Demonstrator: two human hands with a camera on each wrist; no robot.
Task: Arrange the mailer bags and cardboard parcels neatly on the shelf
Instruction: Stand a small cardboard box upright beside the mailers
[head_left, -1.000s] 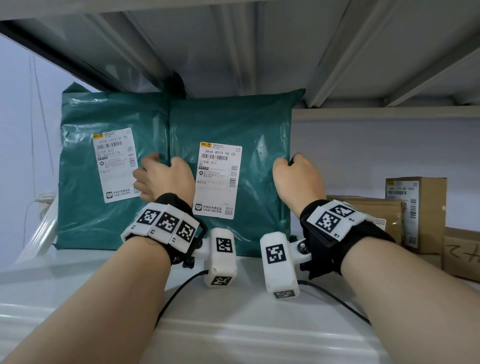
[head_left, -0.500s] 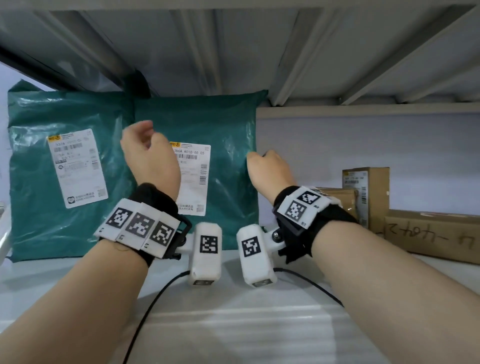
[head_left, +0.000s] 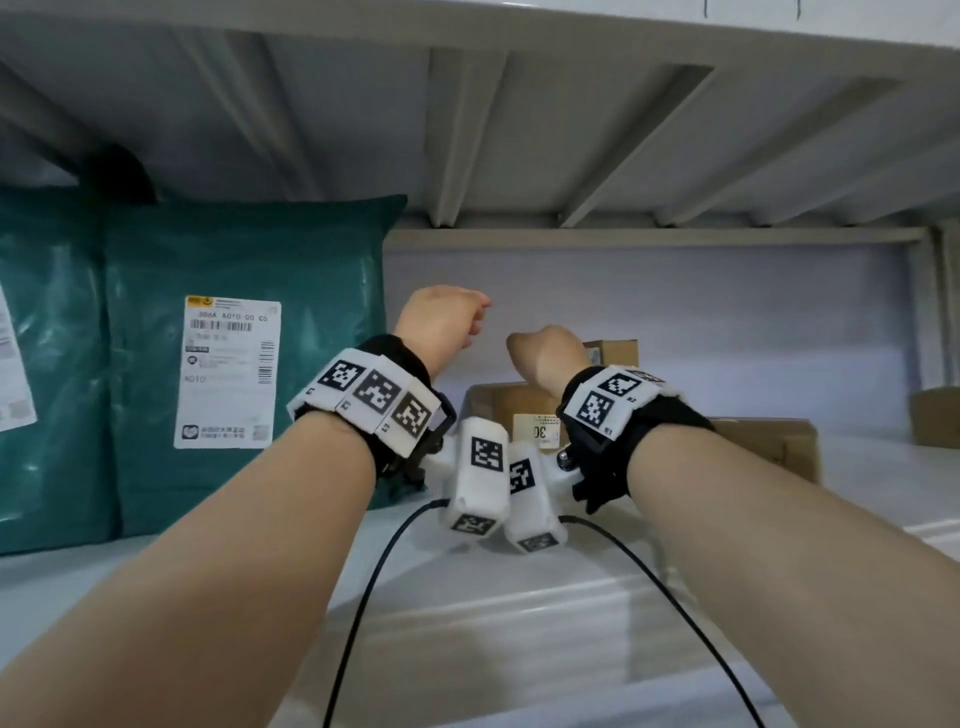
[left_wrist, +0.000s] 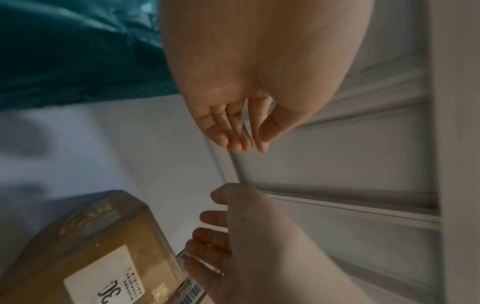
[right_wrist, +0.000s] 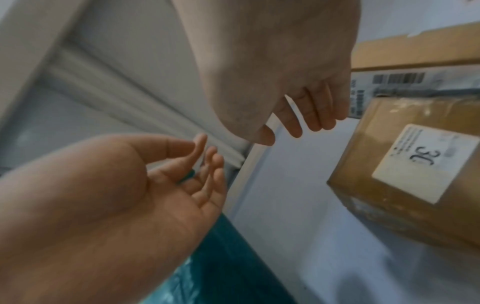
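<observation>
Two green mailer bags stand upright side by side at the left of the shelf, the right one (head_left: 311, 364) with a white label and the left one (head_left: 47, 374) cut off by the frame. My left hand (head_left: 447, 322) (left_wrist: 249, 142) and right hand (head_left: 540, 353) (right_wrist: 293, 129) hover in the air just right of the bags, fingers loosely extended and holding nothing. Close below and behind them lies a cardboard parcel (head_left: 498, 410) (left_wrist: 103, 246) (right_wrist: 415, 164) with a "30" label. A barcoded box (head_left: 615, 351) (right_wrist: 415, 53) stands behind it.
Another flat cardboard box (head_left: 769, 441) lies to the right of the "30" parcel, and one more (head_left: 935, 415) sits at the far right edge. The white shelf board (head_left: 519, 597) stretches in front, and a ribbed metal shelf (head_left: 519, 130) hangs low overhead.
Both hands have let go of the right green bag and moved right, toward the cardboard parcels. The view has swung right with them.
</observation>
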